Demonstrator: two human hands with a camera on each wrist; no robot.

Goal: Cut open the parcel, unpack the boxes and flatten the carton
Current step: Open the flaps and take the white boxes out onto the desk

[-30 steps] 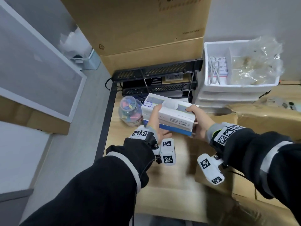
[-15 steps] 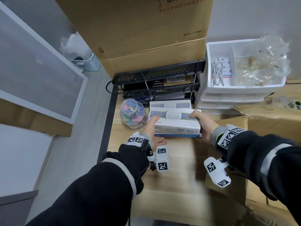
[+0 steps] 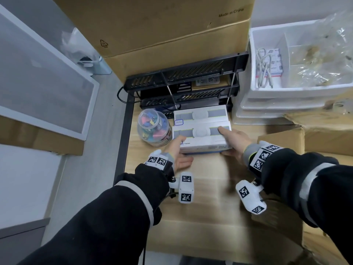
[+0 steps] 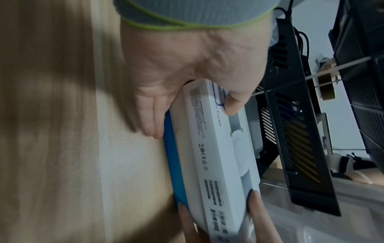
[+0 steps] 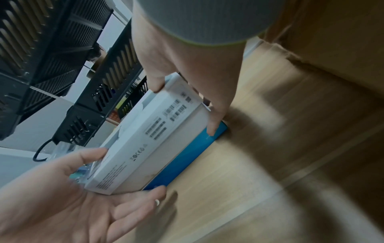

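Two hands clasp the white box by its short ends, left hand and right hand, just before the rack (likely light, rigid, smooth-sided).

Carrying everything: a light wooden table. Sitting directly on it, two white boxes at 12 o'clock, a clear jar touching them at 11. Standing behind, a black rack; white trays stacking at 1, a brown carton lying at 3.

Wooden desk, grey floor
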